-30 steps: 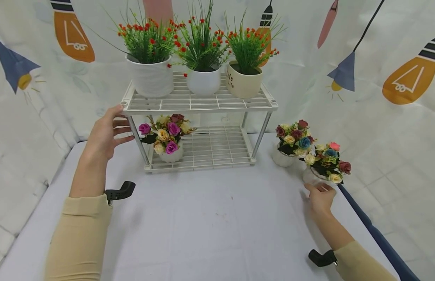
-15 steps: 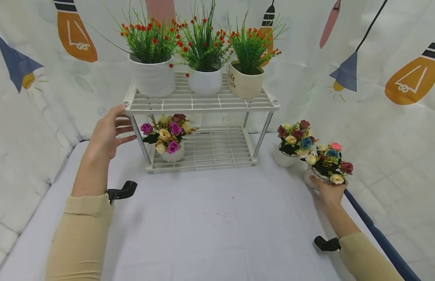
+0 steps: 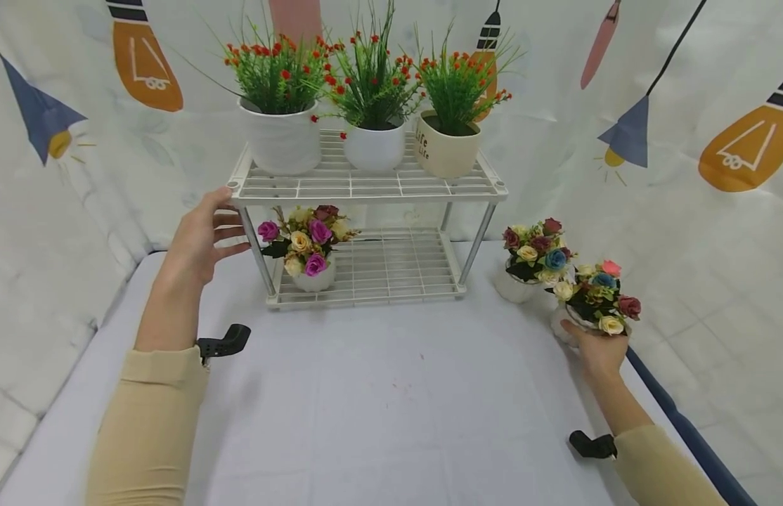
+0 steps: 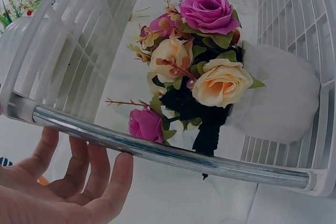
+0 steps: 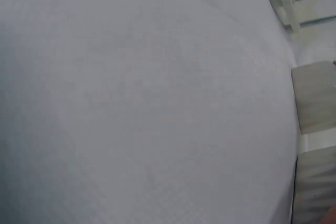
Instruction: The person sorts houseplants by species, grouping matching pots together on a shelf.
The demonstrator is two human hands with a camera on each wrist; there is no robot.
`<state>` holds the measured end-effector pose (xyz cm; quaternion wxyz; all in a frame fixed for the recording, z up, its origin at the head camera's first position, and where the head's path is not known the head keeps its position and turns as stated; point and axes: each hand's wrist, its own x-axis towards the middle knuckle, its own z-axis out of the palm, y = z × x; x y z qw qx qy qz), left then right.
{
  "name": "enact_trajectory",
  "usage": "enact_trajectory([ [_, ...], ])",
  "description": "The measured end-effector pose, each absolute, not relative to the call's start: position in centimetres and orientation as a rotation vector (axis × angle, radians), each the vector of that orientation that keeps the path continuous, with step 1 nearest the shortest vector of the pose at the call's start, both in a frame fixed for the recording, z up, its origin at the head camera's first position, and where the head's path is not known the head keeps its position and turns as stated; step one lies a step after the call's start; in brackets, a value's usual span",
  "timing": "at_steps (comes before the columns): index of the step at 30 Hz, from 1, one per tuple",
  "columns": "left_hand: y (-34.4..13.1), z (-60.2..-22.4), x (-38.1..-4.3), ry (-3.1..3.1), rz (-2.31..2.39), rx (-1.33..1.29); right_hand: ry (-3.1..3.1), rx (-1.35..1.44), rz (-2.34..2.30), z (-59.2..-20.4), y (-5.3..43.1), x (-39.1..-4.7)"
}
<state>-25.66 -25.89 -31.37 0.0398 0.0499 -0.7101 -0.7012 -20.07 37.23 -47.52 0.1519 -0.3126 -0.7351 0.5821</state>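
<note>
My left hand [image 3: 195, 242] rests against the left front post of a white two-tier wire rack [image 3: 366, 198]. In the left wrist view its fingertips touch the metal post [image 4: 168, 153], fingers loosely bent. At the right, my right hand [image 3: 600, 355] grips a small white pot of artificial roses [image 3: 597, 299], thumb on its left side, the far fingers hidden. Another potted rose bunch [image 3: 533, 256] stands just behind it. A pot with purple and cream roses [image 3: 312, 246] sits on the lower tier's left side. The right wrist view shows both right-hand pots only at its edge.
On the upper tier stand three pots of red-flowered grass: a large white pot [image 3: 284, 144], a smaller white pot [image 3: 374, 147] and a cream pot [image 3: 448, 147]. A white cloth [image 3: 379, 393] covers the table. The table's right edge [image 3: 676, 414] runs close by the right hand.
My right hand has moved up from the front of the near rose pot and closed around it. The left hand stays at the rack post. The whole head view has shifted slightly.
</note>
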Motion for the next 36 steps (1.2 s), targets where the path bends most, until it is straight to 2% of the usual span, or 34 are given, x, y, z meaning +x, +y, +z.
enact_trajectory([
  [5,-25.9,-31.4,-25.6,-2.178,-2.144,0.144,-2.142,-0.943,1.576,-47.8,36.6,-19.1],
  [10,-25.8,-31.5,-25.6,-2.18,-2.144,0.138,-2.093,-0.836,1.569,-47.3,35.5,-18.2],
  [25,-25.9,-31.4,-25.6,-2.214,-2.117,0.148,-2.014,-0.653,1.782,-44.5,28.5,-16.7],
  [36,-26.2,-31.4,-25.6,-2.196,-2.137,0.153,-2.094,-0.377,1.844,-43.7,23.1,-17.7],
])
